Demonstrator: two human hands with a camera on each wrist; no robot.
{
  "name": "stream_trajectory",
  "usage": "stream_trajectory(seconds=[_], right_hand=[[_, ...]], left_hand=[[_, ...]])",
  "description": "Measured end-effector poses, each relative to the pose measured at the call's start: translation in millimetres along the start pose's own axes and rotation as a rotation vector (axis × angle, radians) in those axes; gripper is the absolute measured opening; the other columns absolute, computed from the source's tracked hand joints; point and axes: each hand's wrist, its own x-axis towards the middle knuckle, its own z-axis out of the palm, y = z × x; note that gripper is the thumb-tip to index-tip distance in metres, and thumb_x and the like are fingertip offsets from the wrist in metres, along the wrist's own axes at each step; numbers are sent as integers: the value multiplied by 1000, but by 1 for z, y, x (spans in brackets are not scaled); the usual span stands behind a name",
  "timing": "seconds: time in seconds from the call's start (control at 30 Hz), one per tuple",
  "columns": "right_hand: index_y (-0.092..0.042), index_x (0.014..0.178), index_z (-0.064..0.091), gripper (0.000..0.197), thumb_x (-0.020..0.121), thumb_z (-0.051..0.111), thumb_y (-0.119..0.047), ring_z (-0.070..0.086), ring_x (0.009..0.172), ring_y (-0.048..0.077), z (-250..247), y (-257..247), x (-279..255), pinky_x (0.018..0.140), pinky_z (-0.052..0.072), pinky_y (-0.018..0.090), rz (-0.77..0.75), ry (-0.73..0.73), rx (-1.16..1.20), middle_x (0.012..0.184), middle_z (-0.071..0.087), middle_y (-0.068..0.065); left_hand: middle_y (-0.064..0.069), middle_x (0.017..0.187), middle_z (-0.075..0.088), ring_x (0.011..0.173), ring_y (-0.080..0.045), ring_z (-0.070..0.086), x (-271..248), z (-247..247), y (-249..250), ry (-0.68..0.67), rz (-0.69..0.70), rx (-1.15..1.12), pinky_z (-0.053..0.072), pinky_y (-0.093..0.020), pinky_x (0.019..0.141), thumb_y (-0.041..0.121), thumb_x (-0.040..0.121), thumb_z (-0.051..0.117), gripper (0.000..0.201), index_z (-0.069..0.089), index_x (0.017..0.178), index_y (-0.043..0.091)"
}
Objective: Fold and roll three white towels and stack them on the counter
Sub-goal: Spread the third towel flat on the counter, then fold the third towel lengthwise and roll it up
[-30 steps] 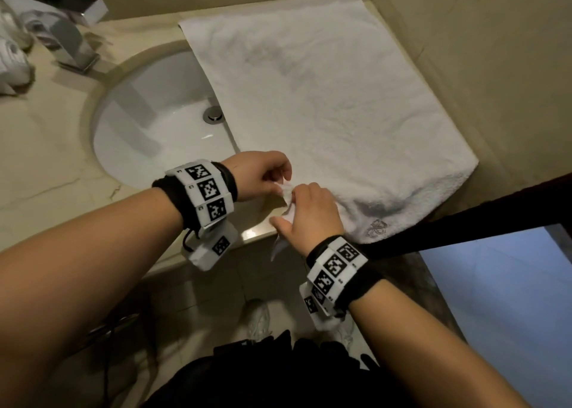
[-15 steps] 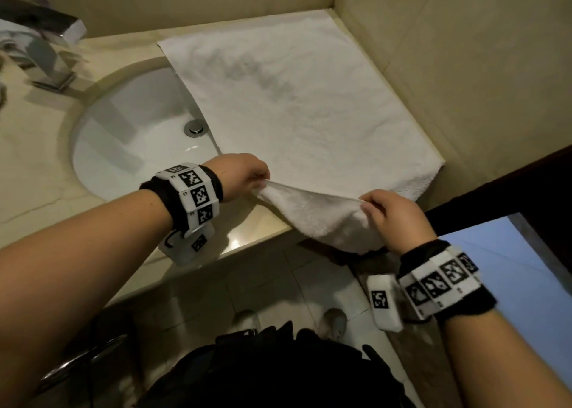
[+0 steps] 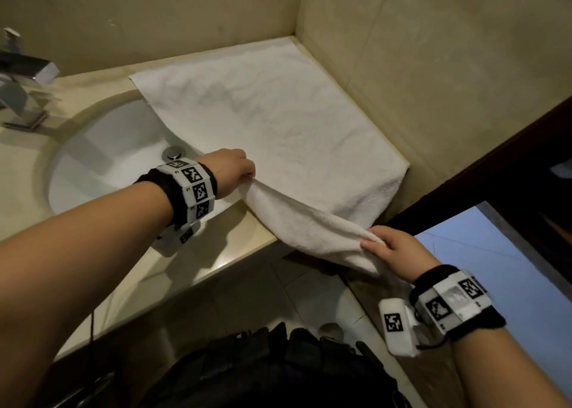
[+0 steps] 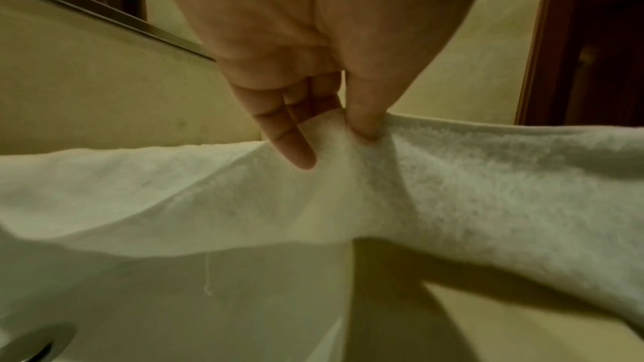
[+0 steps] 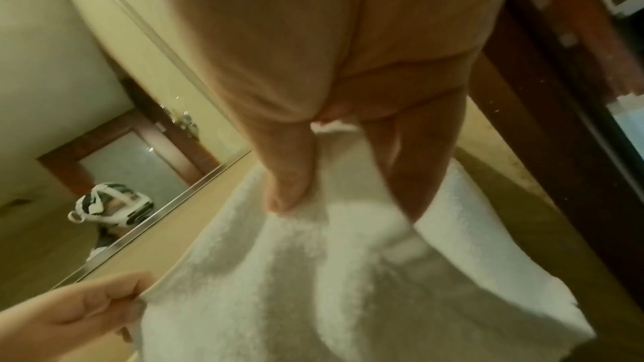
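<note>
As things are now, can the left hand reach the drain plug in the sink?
Probably not yet: the left hand is close to the drain plug with nothing between, but it pinches the towel and must let go first.

your hands have parted: a second ago they met at the near edge of the towel point(image 3: 278, 123), and now your left hand point(image 3: 230, 172) pinches one corner near the sink point(image 3: 102, 160) while your right hand point(image 3: 399, 253) has carried the other corner right and nearer, past the desk point(image 3: 216, 253) edge. the near hem now stretches lifted between them.
</note>
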Motion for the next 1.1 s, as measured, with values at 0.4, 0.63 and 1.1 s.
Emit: stream_trajectory(seconds=[0.4, 0.63, 1.1], right_hand=[[-19, 89, 55, 9, 91, 46, -19, 56, 75, 31, -56, 62, 35, 69, 48, 36, 320, 641, 124, 81, 59, 10], [-8, 110, 51, 23, 91, 45, -18, 54, 83, 36, -80, 84, 81, 64, 38, 35, 538, 599, -164, 110, 54, 21], [-16, 119, 45, 28, 91, 46, -19, 54, 101, 28, -73, -9, 266, 78, 45, 35, -66, -26, -315, 117, 50, 8]], left_hand=[[-15, 119, 51, 107, -35, 52, 128, -67, 57, 73, 57, -67, 40, -35, 90, 20, 93, 46, 26, 59, 113, 11], [-16, 120, 50, 106, -37, 52, 226, -64, 81, -5, 39, -49, 41, -36, 87, 19, 93, 44, 27, 59, 114, 11], [-4, 119, 56, 107, -28, 49, 234, -25, -24, -89, 109, 114, 40, -35, 87, 20, 88, 46, 36, 51, 124, 22]])
